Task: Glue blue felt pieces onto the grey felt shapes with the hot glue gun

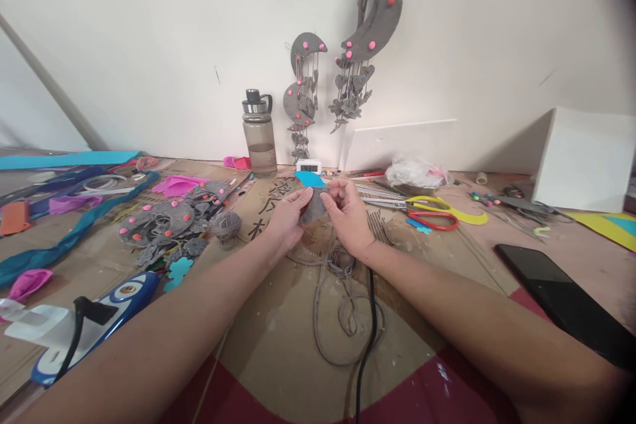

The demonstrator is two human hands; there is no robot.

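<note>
My left hand (289,215) pinches a piece of grey felt (313,207) between thumb and fingers, over the middle of the cardboard. From the other side, my right hand (348,215) has its thumb and fingertips closed at the felt's right edge. A bright blue curved piece (309,179) shows just above my left fingertips; whether it is held with the felt I cannot tell. Loose grey yarn (342,264) lies in loops below my hands, and a ball of grey yarn (226,228) sits to the left.
Red-handled scissors (433,217) lie right of my hands. A blue and white glue gun (99,324) and grey felt moons (156,225) are at left. A water bottle (259,139) stands behind; a phone (556,298) lies right. A black cable (370,331) crosses the cardboard.
</note>
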